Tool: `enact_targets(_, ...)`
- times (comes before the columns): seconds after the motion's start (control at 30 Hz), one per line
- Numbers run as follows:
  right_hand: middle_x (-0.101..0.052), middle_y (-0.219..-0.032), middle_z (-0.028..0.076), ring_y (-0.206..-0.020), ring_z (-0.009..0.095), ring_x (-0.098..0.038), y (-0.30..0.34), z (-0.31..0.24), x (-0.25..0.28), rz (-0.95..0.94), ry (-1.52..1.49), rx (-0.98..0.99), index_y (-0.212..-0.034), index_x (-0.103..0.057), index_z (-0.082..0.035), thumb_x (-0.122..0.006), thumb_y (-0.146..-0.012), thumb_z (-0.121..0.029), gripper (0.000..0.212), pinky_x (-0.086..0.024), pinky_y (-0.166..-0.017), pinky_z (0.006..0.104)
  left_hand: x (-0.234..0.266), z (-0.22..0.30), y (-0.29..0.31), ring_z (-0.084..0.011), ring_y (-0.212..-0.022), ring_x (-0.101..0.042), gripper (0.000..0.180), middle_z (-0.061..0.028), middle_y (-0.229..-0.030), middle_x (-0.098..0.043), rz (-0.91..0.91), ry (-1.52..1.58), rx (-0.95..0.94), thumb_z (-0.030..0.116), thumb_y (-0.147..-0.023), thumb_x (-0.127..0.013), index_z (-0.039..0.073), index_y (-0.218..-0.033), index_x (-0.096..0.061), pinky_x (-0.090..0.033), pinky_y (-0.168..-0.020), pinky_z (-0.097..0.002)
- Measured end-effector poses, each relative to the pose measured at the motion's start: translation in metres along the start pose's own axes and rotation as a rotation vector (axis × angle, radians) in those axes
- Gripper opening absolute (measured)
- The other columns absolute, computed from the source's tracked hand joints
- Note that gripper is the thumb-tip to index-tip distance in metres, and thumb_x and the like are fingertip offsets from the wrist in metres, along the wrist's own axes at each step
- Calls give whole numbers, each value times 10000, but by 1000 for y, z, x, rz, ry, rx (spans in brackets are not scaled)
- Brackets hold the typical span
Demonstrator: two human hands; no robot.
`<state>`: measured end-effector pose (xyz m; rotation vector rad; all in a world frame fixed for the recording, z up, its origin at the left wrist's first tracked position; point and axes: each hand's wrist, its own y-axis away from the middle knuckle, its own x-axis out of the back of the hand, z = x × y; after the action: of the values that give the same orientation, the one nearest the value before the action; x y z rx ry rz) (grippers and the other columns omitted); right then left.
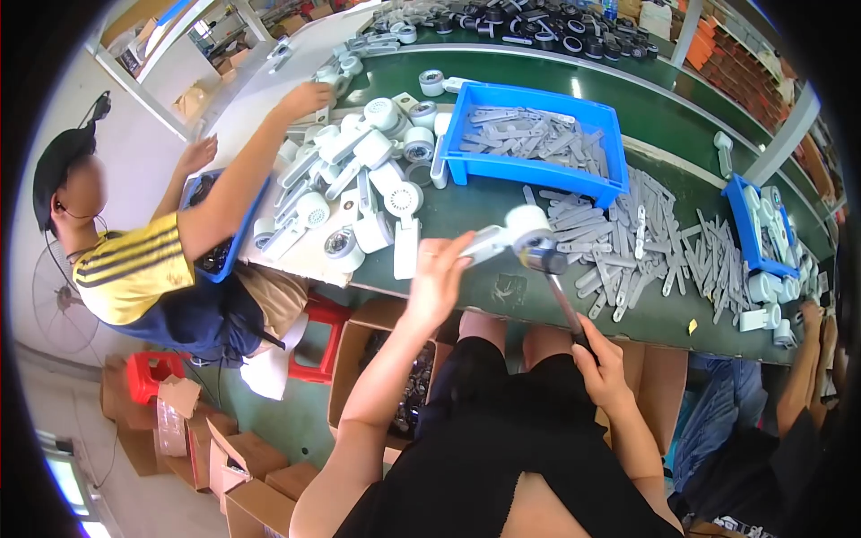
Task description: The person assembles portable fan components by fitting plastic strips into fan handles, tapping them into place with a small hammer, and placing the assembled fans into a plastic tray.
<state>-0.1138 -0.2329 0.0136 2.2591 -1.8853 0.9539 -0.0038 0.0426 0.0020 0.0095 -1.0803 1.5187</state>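
My left hand [437,280] grips a white handheld fan [487,244] by its handle, with the round head pointing right over the green bench. In my right hand [605,369] is a mallet [564,303], its dark grip in my closed fingers and its metal shaft slanting up to the left. The mallet's dark cylindrical head lies against or just in front of the fan's round head; I cannot tell whether they touch. Left of my left hand is a heap of similar white fans [368,152]. Loose grey handle strips [619,229] lie beyond the mallet.
A blue bin [613,186] of grey strips stands behind the fan. Another blue bin [762,260] with white parts is at the right. A person in a yellow shirt [134,260] reaches into the fan heap; another person's arm [798,372] is at far right. Cardboard boxes [359,345] sit below.
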Motion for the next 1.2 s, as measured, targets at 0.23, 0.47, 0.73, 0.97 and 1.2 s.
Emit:
enact_targets(0.23,-528,-689,29,-566,77,-463,14,29,7,228,-74,-175,-1310,-474,39,-534,-892,-24,427,-383,-532,222,84,-84,-82,-311,-877,-535,302,-166,-941,-590,386,-553,39,83,-897,-556,79,-1195,-602,-434,-795,-411)
enact_targets(0.47,-475,-649,-21,-544,41,-415,36,30,30,487,-254,-472,-1327,-463,27,-513,-918,-51,420,-357,-492,203,165,-241,-138,-347,-1074,-544,324,-175,-1118,-611,316,-1077,478,252,-897,-551,158,-1201,-607,-512,-803,-463)
enact_targets(0.73,-461,-628,-28,-503,35,-414,81,23,48,583,-212,-636,-1316,-459,19,-507,-928,-73,402,-335,-455,198,162,-293,-156,-382,-967,-634,374,-197,-1040,-653,31,-1139,682,266,-857,-529,177,-1218,-564,-526,-804,-482)
enact_targets(0.97,-507,-623,31,-541,101,-489,99,-12,73,514,-208,-790,-1258,-498,-11,-533,-914,-106,359,-410,-525,251,147,-236,-158,-393,-962,-633,576,-213,-1080,-651,82,-1170,467,537,-720,-693,142,-1139,-668,-487,-826,-524)
enact_targets(1.2,-505,-602,44,-537,122,-496,88,-6,76,359,-175,-899,-1241,-506,-23,-515,-913,-112,340,-415,-530,268,-26,46,-103,-322,-897,-640,242,-137,-963,-670,-463,-337,115,264,-856,-630,61,-978,-675,-503,-782,-402)
